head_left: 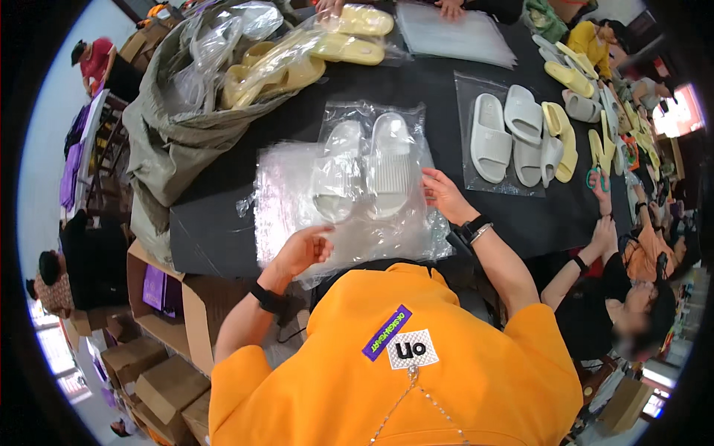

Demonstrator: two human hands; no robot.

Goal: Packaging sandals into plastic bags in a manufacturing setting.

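Observation:
A pair of pale grey slide sandals [389, 175] lies side by side in a clear plastic bag [375, 111] on the table before me. Beneath it spreads a stack of flat clear bags [282, 197]. My right hand [445, 195] is at the bag's right edge, its fingertips closed on the plastic. Close to the lower left of the slides is my left hand [301, 251], fingers loosely bent and apart, with nothing seen in it.
To the right, grey slides [491, 141] lie on another clear bag, beside yellow slides [567, 141]. A large sack [167, 141] of bagged yellow slides stands at the left. Plastic sheets [454, 33] lie across the table. A co-worker at the right holds scissors [595, 177].

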